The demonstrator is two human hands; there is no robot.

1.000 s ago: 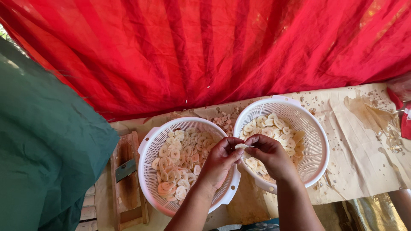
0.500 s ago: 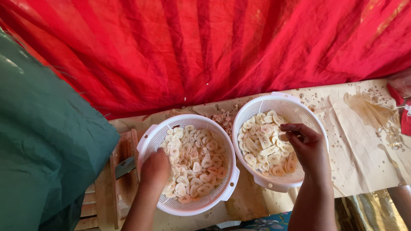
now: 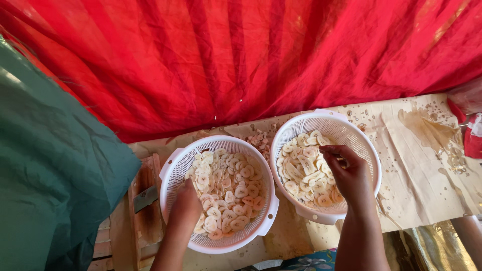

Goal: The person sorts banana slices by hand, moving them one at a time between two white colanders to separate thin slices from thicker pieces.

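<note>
A makeshift food stall: red cloth backdrop [image 3: 261, 55], paper-covered table [image 3: 416, 165], colanders of banana slices [image 3: 226, 190].

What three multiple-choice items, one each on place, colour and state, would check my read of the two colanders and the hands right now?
1. Where is the left hand?
A. Inside the left white plastic colander
B. On the wooden slicer board
C. On the red cloth

2. What colour is the draped cloth backdrop?
A. Blue
B. Red
C. White

3. What state is the right white plastic colander in?
A. Empty
B. Upside down
C. Holding pale banana slices

Answers: 1 A, the left hand rests among slices in that colander; 2 B, red folds fill the background; 3 C, the right hand reaches over slices inside it.
</note>
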